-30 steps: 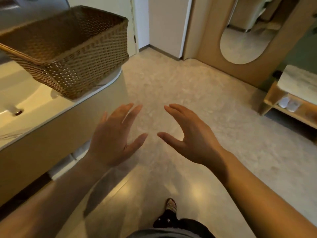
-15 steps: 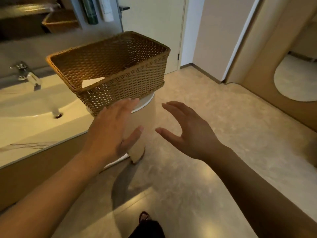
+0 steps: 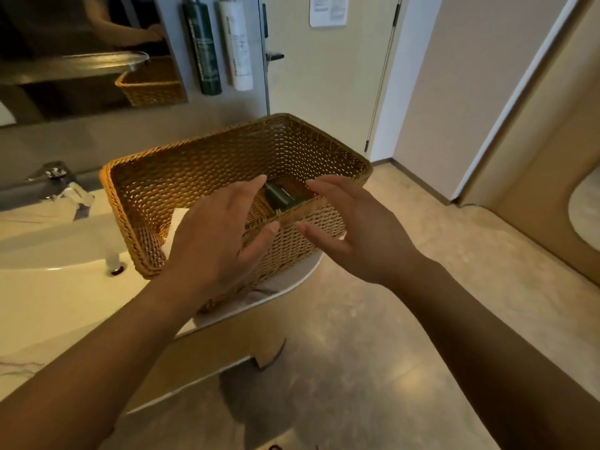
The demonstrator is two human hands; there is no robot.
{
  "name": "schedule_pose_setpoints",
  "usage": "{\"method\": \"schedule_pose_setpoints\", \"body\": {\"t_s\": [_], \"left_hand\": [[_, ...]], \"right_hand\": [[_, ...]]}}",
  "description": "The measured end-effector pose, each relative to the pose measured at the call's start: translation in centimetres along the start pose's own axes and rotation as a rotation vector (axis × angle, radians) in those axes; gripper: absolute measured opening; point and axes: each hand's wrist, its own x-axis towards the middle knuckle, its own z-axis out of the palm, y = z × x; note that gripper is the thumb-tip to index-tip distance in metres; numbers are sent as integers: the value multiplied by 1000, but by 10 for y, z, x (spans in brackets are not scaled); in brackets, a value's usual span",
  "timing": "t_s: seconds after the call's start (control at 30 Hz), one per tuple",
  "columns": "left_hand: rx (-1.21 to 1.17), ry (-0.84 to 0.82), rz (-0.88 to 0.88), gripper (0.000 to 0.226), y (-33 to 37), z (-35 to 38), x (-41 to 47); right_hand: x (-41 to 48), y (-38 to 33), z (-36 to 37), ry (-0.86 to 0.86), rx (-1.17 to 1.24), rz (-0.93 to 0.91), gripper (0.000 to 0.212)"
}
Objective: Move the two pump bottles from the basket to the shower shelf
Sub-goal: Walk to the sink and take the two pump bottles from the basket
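A brown wicker basket [image 3: 201,167] stands on the right end of the white vanity counter [image 3: 48,306]. Inside it lies a dark green bottle [image 3: 280,196], partly hidden by my fingers and the near wall. A white object [image 3: 177,222] shows in the basket behind my left hand. My left hand [image 3: 214,245] hovers over the basket's near rim, fingers apart, holding nothing. My right hand [image 3: 354,228] is open beside the basket's right corner, also empty. A second pump bottle in the basket is not visible.
On the wall above the basket hang a dark green bottle [image 3: 203,47] and a white bottle [image 3: 237,43]. A mirror [image 3: 81,53] is at the upper left, a tap [image 3: 61,186] and sink basin [image 3: 48,251] to the left. A closed door [image 3: 328,76] is behind; the tiled floor [image 3: 357,352] lies to the right.
My view has turned left and up toward the counter, bringing the basket's inside into sight. Both open hands have moved forward to the basket's near rim.
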Motion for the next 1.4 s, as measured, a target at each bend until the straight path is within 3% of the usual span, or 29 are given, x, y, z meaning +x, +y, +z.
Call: {"method": "schedule_pose_setpoints", "body": {"t_s": [0.43, 0.87, 1.17, 1.4], "left_hand": [[62, -5, -134, 66, -66, 30, 82], [155, -5, -450, 66, -103, 71, 152], [125, -54, -613, 64, -100, 96, 147], [118, -158, -614, 71, -111, 102, 129]], "right_hand": [[135, 58, 44, -135, 58, -111, 67], [271, 122, 96, -323, 134, -397, 65], [301, 147, 125, -456, 233, -529, 65], [300, 148, 140, -516, 238, -516, 68]]}}
